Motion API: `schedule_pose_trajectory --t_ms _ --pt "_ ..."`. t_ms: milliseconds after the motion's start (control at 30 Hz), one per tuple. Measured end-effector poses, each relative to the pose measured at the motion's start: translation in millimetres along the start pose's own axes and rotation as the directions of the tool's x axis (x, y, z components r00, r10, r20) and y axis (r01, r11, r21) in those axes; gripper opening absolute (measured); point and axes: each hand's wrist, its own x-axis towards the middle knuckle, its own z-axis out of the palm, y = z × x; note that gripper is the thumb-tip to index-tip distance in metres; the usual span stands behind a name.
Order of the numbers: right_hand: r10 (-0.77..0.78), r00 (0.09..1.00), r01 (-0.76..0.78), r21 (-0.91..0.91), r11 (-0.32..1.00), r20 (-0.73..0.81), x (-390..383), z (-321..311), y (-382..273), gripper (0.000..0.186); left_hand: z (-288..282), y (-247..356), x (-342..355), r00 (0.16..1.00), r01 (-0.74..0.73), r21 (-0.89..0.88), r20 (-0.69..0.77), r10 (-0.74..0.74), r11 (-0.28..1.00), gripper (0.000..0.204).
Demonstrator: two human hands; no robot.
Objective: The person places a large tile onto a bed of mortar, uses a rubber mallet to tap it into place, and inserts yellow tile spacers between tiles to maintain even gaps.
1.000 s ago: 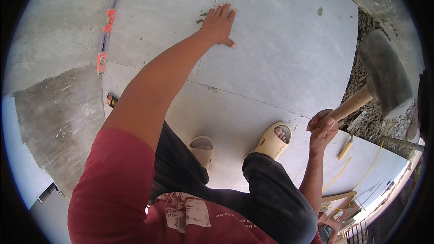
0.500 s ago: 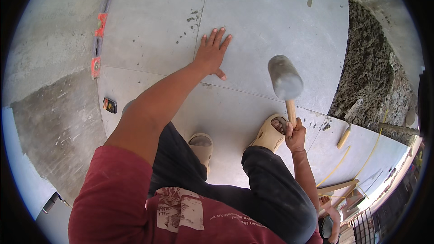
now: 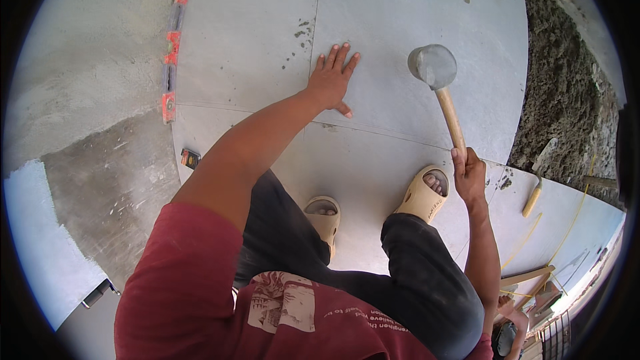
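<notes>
Mallet (image 3: 441,93) swung farther out over grey tile (image 3: 400,20), handle upright — head away, right hand (image 3: 469,177) grip wrapping handle end, left hand (image 3: 331,80) flat, open.

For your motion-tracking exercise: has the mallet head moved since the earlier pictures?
Yes. The mallet head, held in the right hand, has swung from beside the rough mortar bed leftward over the grey tile, nearer the left hand.

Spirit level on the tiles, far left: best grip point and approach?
Take the spirit level at its mid-length, coming straight down from above, fingers across its narrow width. It is a long thin bar lying flat along the edge of the grey tile, so a middle hold should balance it. The left hand lies flat on the tiles nearest it; the right hand grips the mallet.
</notes>
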Motion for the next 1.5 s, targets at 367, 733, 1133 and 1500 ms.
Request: schedule_pose_trajectory --t_ms 367,733,1133,1500 --pt "-0.031 0.994 0.051 -0.197 0.979 0.102 -25.0 24.0 49.9 0.037 16.2 -35.9 -18.3 0.998 0.003 0.187 0.059 -0.014 0.982 0.153" --pt "-0.022 0.934 0.205 0.481 0.852 -0.358 49.7 -77.3 -119.3 0.043 -48.6 44.0 51.7 0.992 0.123 -0.101 -0.013 -0.125 0.987 0.154" --pt "0.016 0.968 0.062 0.299 0.952 -0.252 181.5 -54.6 -91.2 0.052 -92.6 63.4 96.3 0.972 0.221 -0.186 0.117 -0.202 0.957 0.154" --pt "-0.159 0.969 0.175 0.072 0.982 -0.187 251.7 4.3 -102.8 0.05 -99.3 67.0 97.9 0.973 0.224 -0.209 0.109 -0.205 0.952 0.151"
